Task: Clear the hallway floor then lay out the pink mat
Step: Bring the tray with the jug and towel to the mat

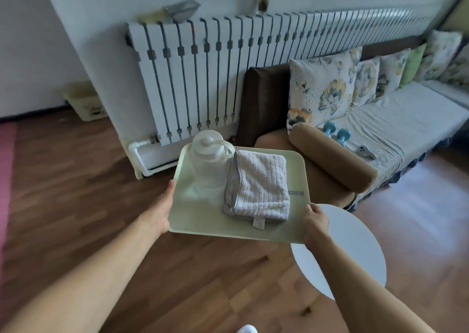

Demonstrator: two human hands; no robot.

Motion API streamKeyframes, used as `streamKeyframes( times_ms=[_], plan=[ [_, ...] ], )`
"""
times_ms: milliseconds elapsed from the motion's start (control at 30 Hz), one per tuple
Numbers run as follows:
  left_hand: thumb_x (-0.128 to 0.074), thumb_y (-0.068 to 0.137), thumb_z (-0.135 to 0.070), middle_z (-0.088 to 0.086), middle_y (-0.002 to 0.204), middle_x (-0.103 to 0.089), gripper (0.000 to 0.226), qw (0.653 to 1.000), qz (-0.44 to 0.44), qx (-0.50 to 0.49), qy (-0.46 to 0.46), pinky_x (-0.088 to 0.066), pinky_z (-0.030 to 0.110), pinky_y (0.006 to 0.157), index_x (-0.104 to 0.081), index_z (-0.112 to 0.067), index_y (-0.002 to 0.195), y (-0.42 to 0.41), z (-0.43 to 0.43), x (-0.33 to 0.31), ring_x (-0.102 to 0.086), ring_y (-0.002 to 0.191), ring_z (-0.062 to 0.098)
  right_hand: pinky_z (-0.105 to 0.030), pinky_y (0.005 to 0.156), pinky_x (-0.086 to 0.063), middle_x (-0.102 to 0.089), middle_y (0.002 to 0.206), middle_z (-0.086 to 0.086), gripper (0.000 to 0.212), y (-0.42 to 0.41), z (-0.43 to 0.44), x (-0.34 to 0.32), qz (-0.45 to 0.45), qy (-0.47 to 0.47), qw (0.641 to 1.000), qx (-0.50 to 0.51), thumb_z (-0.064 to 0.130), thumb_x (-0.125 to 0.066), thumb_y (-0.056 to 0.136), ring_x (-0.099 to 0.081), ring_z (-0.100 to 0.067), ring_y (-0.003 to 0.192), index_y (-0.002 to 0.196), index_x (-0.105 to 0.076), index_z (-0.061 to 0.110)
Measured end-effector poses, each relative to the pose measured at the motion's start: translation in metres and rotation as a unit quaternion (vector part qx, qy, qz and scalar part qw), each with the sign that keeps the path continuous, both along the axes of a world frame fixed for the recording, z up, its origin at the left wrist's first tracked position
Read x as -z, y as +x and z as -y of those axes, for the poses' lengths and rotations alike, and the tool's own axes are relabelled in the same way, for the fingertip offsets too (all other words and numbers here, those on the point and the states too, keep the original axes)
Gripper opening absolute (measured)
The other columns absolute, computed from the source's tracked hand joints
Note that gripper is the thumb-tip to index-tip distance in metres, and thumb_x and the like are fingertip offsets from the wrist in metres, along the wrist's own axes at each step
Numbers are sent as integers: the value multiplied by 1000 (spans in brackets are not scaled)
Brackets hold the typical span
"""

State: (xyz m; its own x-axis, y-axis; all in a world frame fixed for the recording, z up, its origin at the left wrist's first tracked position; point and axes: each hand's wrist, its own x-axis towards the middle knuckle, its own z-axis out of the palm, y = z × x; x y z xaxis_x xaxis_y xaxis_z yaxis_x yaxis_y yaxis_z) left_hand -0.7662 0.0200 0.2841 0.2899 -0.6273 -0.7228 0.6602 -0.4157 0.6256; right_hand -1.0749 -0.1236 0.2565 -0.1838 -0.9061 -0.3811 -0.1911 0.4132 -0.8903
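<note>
Pale green plastic, the rounded tray (203, 227) carries a translucent jug (206, 165) and a folded ribbed towel (257, 185); the left hand (162, 212) grips its rim at 9 o'clock, the right hand (314, 222) at 5, fingers mostly hidden underneath. At the view's 9 o'clock the pink mat (6, 180) lies cut off by the frame, its strip running 12 to 6.

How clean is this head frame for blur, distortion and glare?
Head view: wide-angle distortion bows the radiator into a curve. The towel on the tray is sharp at the centre, with its ribbing readable. The pink mat at the left edge is smeared and soft. Daylight washes out the wooden floor on the right.
</note>
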Motion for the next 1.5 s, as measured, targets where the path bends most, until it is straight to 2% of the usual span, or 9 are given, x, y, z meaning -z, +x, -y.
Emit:
streamKeyframes(
  times_ms=[200,400,633,767,1000,1133,1233,1333,1500],
  plan=[
    [-33,82,-73,12,80,-73,70,998,13,-53,37,-49,43,78,-65,-13,95,48,-99,-16,-69,81,27,-30,62,-45,-60,76,-4,19,62,-61,-10,-13,8,996,-82,18,-45,88,-54,-20,67,81,-63,13],
    [-26,82,-75,13,64,-72,76,997,-8,-66,34,-53,39,38,-66,-11,81,90,-190,-28,-68,51,25,-25,57,-48,-63,72,0,16,127,-120,-16,14,22,994,-110,19,-49,88,-58,-17,60,81,-63,18],
    [-25,82,-76,13,62,-71,77,990,2,-127,63,-55,37,44,-65,-10,82,139,-281,-39,-68,50,27,-29,58,-49,-64,69,-1,21,206,-179,-37,15,29,985,-170,16,-49,85,-58,-19,59,70,-63,18],
    [-28,82,-76,12,65,-71,75,982,27,-167,86,-49,42,61,-65,-11,82,166,-320,-45,-66,74,27,-30,59,-48,-62,71,-5,19,251,-203,-44,10,21,978,-210,15,-48,85,-56,-22,63,80,-66,13],
    [-29,82,-76,15,110,-67,79,969,25,-223,104,-52,47,75,-61,-13,116,210,-362,-53,-65,94,30,-25,53,-41,-55,72,-7,24,317,-225,-49,-4,38,965,-260,13,-46,83,-49,-22,63,91,-66,1],
    [-29,83,-75,14,127,-60,77,959,34,-261,102,-44,55,98,-50,-18,131,237,-370,-51,-60,111,33,-36,60,-47,-63,93,-31,29,357,-225,-49,-20,29,955,-296,12,-47,85,-49,-23,70,103,-62,-6],
    [-24,86,-73,15,125,-60,75,955,36,-279,94,-43,57,98,-49,-19,132,260,-368,-47,-61,109,35,-39,68,-53,-64,109,-26,25,388,-218,-44,-27,29,949,-312,11,-47,88,-56,-26,76,101,-63,-2],
    [-20,87,-72,17,122,-62,78,954,29,-289,79,-43,55,99,-54,-16,127,286,-363,-41,-61,109,34,-29,56,-47,-68,100,-16,21,423,-208,-40,-21,49,945,-324,12,-46,88,-62,-28,78,96,-65,7],
    [-21,85,-74,18,117,-65,79,947,21,-313,74,-44,54,97,-59,-15,120,339,-349,-36,-62,106,34,-35,69,-51,-67,89,-11,18,487,-186,-40,-6,55,942,-332,14,-48,91,-59,-25,71,85,-65,15]
  ],
)
